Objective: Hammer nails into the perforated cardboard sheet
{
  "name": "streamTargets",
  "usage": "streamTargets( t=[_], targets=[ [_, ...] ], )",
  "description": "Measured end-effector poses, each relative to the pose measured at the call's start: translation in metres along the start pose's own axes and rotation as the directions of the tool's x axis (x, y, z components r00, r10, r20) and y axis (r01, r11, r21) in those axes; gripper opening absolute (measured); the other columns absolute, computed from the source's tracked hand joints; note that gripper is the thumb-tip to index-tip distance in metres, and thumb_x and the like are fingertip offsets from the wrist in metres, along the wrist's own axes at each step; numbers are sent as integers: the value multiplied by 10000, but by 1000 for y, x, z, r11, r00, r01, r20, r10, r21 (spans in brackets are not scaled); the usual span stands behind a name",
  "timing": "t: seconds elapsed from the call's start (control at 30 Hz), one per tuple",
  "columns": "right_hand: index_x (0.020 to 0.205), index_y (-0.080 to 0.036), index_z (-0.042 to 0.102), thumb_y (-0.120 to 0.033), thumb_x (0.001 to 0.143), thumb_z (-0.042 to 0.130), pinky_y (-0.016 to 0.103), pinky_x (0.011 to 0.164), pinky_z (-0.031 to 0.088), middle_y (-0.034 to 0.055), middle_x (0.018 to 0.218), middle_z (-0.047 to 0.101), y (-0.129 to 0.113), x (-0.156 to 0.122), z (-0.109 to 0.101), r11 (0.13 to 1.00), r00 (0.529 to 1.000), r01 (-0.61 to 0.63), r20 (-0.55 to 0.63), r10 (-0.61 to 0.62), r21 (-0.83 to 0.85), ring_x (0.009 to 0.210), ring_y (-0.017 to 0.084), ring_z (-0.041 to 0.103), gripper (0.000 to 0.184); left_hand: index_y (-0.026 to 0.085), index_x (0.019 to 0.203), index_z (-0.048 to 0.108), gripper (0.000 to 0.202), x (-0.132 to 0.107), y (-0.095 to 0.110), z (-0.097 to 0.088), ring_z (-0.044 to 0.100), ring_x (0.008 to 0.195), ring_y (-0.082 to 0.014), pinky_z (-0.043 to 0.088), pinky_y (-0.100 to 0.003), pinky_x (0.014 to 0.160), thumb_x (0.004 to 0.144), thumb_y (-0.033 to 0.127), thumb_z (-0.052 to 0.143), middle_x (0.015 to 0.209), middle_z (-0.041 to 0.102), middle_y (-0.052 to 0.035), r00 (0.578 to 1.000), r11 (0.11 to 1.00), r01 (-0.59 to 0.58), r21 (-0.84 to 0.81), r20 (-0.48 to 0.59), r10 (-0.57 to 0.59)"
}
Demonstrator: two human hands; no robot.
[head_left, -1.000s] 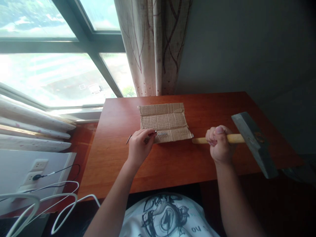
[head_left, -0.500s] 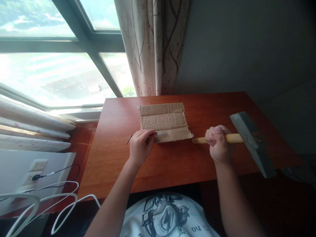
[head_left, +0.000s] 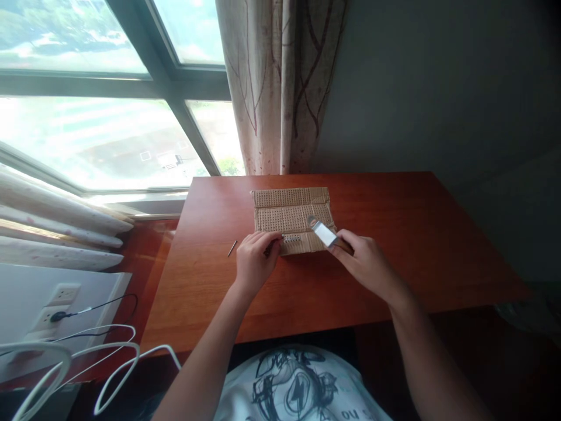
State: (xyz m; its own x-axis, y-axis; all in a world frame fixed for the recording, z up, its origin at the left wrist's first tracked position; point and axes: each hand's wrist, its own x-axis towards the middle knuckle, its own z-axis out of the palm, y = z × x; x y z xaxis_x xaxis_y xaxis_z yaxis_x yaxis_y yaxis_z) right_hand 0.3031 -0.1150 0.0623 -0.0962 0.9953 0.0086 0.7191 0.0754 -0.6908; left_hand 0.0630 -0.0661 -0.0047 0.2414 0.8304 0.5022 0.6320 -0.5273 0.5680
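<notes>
A piece of tan cardboard (head_left: pixel 287 219), creased into bands and dotted with rows of small holes, lies on the reddish-brown table (head_left: pixel 403 234). At its near left edge, my left hand (head_left: pixel 258 257) is closed in a pinch. What its fingertips hold is too small to make out. Right beside them, small silvery dots (head_left: pixel 291 238) stand in short rows on the cardboard. My right hand (head_left: pixel 363 257) grips a hammer (head_left: pixel 324 233), its bright metal head over the right part of the cardboard; its handle is mostly hidden. A thin metal nail-like rod (head_left: pixel 232 248) lies left of my left hand.
A window (head_left: pixel 100 140) and a long curtain (head_left: pixel 280 88) stand behind the table on the left. White cables (head_left: pixel 123 356) loop at the lower left, near a wall socket (head_left: pixel 56 316) with a black plug.
My right hand has swung the hammer from the right side inward and down over the cardboard. My left hand keeps its pinch at the cardboard's edge. The view has shifted slightly.
</notes>
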Motion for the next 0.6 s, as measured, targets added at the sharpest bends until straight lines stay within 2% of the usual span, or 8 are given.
streamTargets(
  t=[0.13,0.27,0.43,0.6],
  targets=[
    [767,-214,520,-464,989,465,274,590,291,-7,684,609,-12,7,6,978,999,23,48,-14,-205,622,151,552,339,213,887,694,108,0,-1,1,681,768,-184,505,-314,727,899,211,588,851,755,-22,1000,1000,-1,12,7,1],
    [786,-218,516,-474,1006,409,284,580,254,7,683,635,-30,13,4,932,997,32,71,-7,-361,623,167,578,354,211,888,698,113,-1,-3,2,672,761,-183,492,-316,721,896,193,586,850,753,-20,1000,1000,-2,13,18,2],
    [808,-221,511,-476,1011,392,291,578,237,10,707,652,-52,16,1,892,996,65,86,-29,-448,641,173,600,347,211,891,699,113,-1,-5,3,667,762,-180,482,-310,724,902,202,586,858,753,-24,1000,1000,-5,12,21,5],
    [816,-218,538,-474,1012,384,297,574,236,26,713,666,-58,21,6,868,992,53,122,9,-494,655,182,619,357,205,860,697,113,-1,-5,4,660,730,-186,463,-307,688,903,221,593,801,743,-31,1000,999,-7,47,28,5]
  ],
)
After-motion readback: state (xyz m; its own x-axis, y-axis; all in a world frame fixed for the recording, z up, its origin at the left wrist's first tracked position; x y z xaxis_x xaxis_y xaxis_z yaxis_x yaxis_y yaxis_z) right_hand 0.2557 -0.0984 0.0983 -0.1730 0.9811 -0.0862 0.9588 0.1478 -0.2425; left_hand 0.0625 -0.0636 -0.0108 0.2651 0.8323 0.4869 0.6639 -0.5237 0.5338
